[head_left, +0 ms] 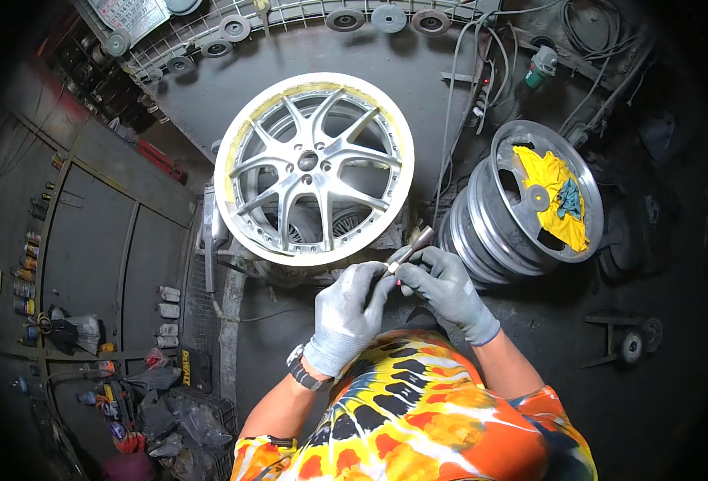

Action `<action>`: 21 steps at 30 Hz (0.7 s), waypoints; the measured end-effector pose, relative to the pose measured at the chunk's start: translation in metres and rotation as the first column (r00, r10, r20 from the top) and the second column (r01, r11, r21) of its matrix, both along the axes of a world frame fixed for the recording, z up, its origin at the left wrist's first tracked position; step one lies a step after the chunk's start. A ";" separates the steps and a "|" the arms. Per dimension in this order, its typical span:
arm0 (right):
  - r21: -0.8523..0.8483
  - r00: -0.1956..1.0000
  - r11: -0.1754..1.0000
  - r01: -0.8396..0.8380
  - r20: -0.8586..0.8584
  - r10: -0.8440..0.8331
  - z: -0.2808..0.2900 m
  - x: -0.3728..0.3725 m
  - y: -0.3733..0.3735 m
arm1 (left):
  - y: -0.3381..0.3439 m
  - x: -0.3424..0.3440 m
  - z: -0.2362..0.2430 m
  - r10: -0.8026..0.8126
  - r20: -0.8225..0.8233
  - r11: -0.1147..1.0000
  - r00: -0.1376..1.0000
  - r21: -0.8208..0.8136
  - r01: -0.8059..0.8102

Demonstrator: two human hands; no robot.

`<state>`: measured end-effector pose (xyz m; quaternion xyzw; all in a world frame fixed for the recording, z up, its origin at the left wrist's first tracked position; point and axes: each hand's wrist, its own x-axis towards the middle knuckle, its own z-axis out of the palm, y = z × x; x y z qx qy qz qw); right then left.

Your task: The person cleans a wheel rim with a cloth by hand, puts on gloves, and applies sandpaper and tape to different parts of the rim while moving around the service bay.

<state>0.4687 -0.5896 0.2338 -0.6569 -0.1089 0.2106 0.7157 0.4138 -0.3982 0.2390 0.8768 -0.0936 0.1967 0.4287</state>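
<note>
Both my hands wear grey-white work gloves and meet in front of my chest. Between them is a slim cylindrical tool (420, 242) with a metallic end pointing up and right; its exact kind does not show. My left hand (347, 311) is closed around its lower part. With fingers curled, my right hand (448, 293) pinches it from the other side, and a small pink-red spot shows between the hands. Just beyond them, a silver multi-spoke wheel rim (308, 161) lies face up on the bench, with yellowish tape around its inner edge and a pale outer lip.
Stacked wheel rims (494, 220) stand at right, topped by a yellow cloth (552, 196). A green grinder (540, 68) hangs at upper right near loose cables. Abrasive discs (389, 18) line the back rack. At lower left are plastic bags (197, 417) and a wheeled stand (631, 345) is at right.
</note>
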 end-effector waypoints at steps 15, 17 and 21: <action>-0.032 0.997 0.998 -0.058 0.053 0.059 -0.003 0.005 -0.006 | -0.006 -0.011 0.011 -0.021 -0.188 0.977 0.982 -0.211 -0.019; -0.046 0.999 0.999 -0.013 0.042 0.015 0.000 0.004 -0.003 | -0.008 -0.004 0.010 0.037 0.052 0.998 0.998 -0.059 -0.033; 0.017 1.000 1.000 -0.026 0.009 0.026 0.010 0.003 -0.001 | -0.006 -0.004 0.011 0.018 0.007 0.998 1.000 -0.065 -0.018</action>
